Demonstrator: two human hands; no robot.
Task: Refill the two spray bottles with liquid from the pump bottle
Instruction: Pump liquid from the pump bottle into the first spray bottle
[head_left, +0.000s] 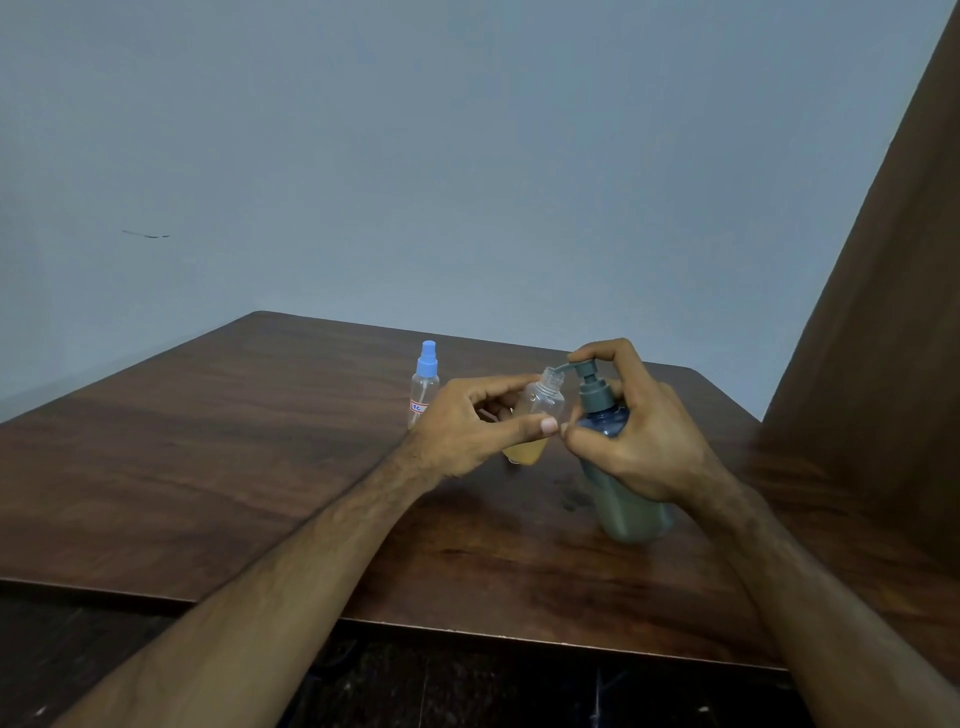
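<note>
Presently the left hand (470, 428) holds an uncapped spray bottle (537, 421), tilted, yellowish liquid at its base, its mouth under the pump spout. Right hand (641, 431) wraps the pump bottle (621, 499) on the worktop (208, 441), forefinger atop the pump head. A capped spray bottle (425, 382) stands behind, apart.

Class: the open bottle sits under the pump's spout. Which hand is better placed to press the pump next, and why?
The right hand. It grips the pump bottle with a finger on the pump head. The left hand is holding the open spray bottle at the spout.
</note>
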